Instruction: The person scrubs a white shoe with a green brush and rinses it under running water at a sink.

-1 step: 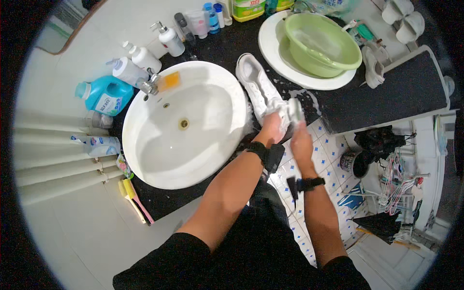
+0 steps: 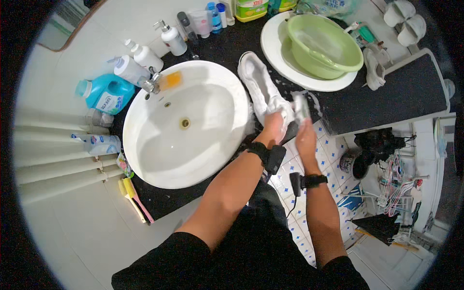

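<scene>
White shoe (image 2: 258, 79) on dark counter (image 2: 220, 46), between white sink (image 2: 159, 150) and green basin (image 2: 304, 60). Left hand (image 2: 274, 127) clamped on shoe's near end. Right hand (image 2: 305, 137) gripping pale object (image 2: 301, 107), motion-blurred, just beside shoe; contact unclear. Basin holds suds. Two yellow-bristled brushes (image 2: 131, 193) lie beyond sink, far left.

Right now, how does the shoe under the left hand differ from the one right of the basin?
The near shoe has the left hand on its front; no hand touches the far shoe.
The near shoe lies beside the sink, the far shoe past the basin.
The near shoe shows larger in view than the far shoe.
Both are pale.
</scene>
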Tool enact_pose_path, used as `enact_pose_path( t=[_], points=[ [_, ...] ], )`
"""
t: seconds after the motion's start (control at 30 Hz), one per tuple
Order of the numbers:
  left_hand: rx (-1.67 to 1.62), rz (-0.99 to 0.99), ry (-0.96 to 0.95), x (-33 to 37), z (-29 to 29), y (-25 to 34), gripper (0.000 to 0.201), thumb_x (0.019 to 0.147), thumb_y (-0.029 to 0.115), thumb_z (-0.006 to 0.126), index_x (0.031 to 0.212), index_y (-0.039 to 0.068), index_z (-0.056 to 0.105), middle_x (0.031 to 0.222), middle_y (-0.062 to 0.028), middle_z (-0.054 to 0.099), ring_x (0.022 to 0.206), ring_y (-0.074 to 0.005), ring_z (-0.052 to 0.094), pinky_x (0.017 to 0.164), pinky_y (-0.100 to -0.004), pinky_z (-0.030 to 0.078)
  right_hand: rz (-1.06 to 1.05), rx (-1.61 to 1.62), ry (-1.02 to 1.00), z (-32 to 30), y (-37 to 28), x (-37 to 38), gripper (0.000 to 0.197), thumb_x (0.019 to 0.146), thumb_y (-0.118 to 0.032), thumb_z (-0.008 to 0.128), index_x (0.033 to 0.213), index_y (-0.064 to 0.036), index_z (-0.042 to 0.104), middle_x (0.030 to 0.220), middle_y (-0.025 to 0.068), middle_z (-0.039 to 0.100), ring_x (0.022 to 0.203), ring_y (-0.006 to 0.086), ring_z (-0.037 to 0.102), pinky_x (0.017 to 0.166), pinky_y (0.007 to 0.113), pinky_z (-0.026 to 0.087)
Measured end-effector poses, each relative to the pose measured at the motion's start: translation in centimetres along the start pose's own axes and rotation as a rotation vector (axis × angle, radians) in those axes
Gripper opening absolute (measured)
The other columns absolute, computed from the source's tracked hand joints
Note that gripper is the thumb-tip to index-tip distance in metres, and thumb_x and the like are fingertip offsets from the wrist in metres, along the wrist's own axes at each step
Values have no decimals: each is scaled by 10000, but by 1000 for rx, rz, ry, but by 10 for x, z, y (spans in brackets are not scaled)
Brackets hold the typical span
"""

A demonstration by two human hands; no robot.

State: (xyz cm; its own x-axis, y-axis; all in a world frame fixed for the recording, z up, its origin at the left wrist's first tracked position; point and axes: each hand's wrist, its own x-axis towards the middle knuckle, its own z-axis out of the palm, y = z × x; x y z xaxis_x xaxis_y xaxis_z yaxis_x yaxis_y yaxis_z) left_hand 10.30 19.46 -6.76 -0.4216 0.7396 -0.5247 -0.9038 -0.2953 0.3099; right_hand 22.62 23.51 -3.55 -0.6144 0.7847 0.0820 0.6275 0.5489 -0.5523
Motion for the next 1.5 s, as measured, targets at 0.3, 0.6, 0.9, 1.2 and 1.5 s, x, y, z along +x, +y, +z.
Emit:
enact_pose_path(
  t=[0.3, 0.6, 0.9, 1.2, 1.5],
  points=[
    [468, 8, -132, -120, -6, 126, 238, 927, 176, 532, 1142, 73, 521, 808, 3, 546, 656, -127, 536, 683, -306, 504, 333, 739, -10, 11, -83, 7, 299, 887, -94, 427, 1131, 67, 488, 683, 60, 532, 486, 133, 473, 451, 293, 405],
    [925, -129, -1, -167, -103, 228, 268, 897, 200, 563, 1122, 55, 579, 804, 18, 579, 631, -72, 518, 520, -239, 440, 135, 944, -334, 92, -180, 53, 131, 939, -133, 438, 1044, -76, 490, 616, -54, 403, 483, 49, 375, 408, 227, 326],
    [1112, -190, 12, -163, -155, 277, 351, 933, 348, 489, 1130, 69, 567, 753, -29, 588, 592, -116, 520, 486, -275, 448, -16, 984, -500, 166, -295, 107, 171, 939, -139, 478, 1045, -15, 531, 932, 89, 631, 828, 153, 601, 724, 300, 491],
    [1484, -217, 296, -173, -184, 318, 336, 756, 144, 582, 989, -97, 597, 825, -236, 649, 572, -256, 649, 524, -358, 516, 28, 1258, -753, 202, -360, 124, 276, 944, -189, 474, 1151, -20, 543, 1135, 96, 611, 1006, 190, 569, 889, 314, 439],
    [1960, 357, 950, -177, -194, 323, 305, 784, 104, 577, 1059, -25, 608, 916, -186, 663, 810, -286, 646, 775, -382, 518, -43, 1215, -726, 224, -363, 159, 262, 937, -192, 491, 1126, -21, 550, 986, 69, 620, 909, 156, 569, 842, 295, 443]
  ],
)
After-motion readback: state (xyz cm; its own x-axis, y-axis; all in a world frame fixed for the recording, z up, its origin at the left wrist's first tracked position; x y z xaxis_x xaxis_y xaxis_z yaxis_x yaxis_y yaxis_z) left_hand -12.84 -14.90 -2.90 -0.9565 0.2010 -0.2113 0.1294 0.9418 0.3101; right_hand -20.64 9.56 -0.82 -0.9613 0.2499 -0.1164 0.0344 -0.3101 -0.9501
